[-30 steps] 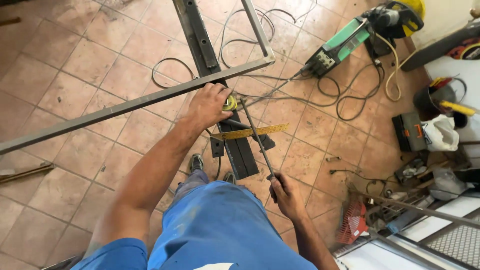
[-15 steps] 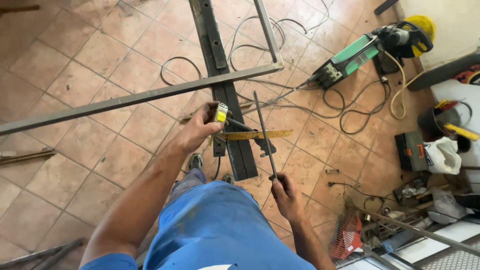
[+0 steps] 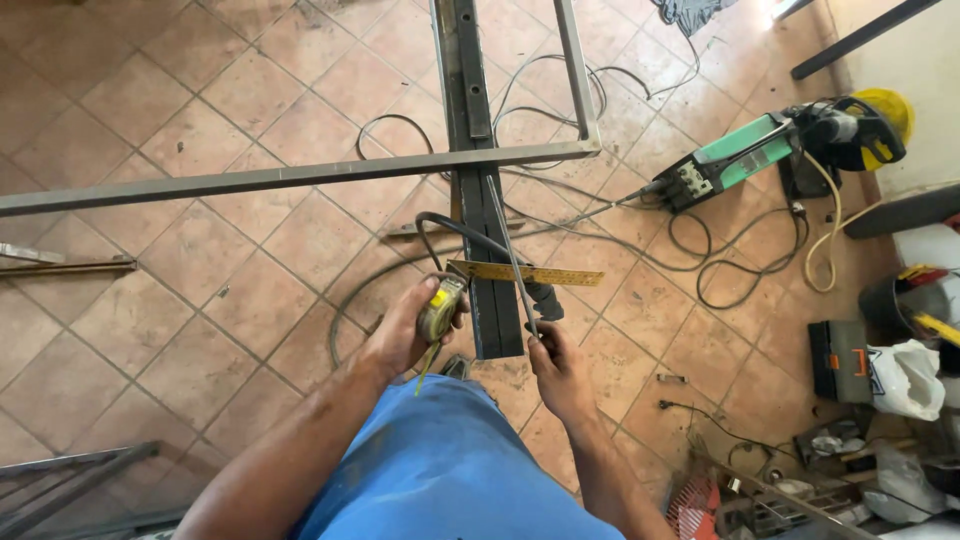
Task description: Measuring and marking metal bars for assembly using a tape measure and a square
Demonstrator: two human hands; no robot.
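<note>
Terracotta floor tiles [image 3: 180,330] fill the head view, with your blue trousers [image 3: 440,470] at the bottom edge. Your left hand [image 3: 405,330] is closed around a yellow and grey tape measure [image 3: 440,308], and its yellow blade [image 3: 525,273] runs out to the right across a dark steel bar [image 3: 490,300]. That bar lies lengthwise away from you, its near end just in front of your knees. Your right hand [image 3: 560,370] is closed on the lower end of a thin metal rod [image 3: 510,250]; the rod slants up and to the left, crossing over the tape blade and lying along the dark bar. The two hands sit on either side of the bar, near each other but not touching.

Farther from you, a long grey square tube [image 3: 250,182] crosses the bar from the left edge and meets another tube [image 3: 575,70] at a corner on the right. Loops of black and grey cable [image 3: 700,250] lie on the tiles around the bar, and one thick black hose [image 3: 440,222] curves just above your left hand. To the right, a green and black welding machine [image 3: 730,165] rests on the floor with a yellow helmet [image 3: 880,120] beside it. A dark case [image 3: 838,360] and a white bag [image 3: 905,378] lie near the right edge, well apart from your hands.
</note>
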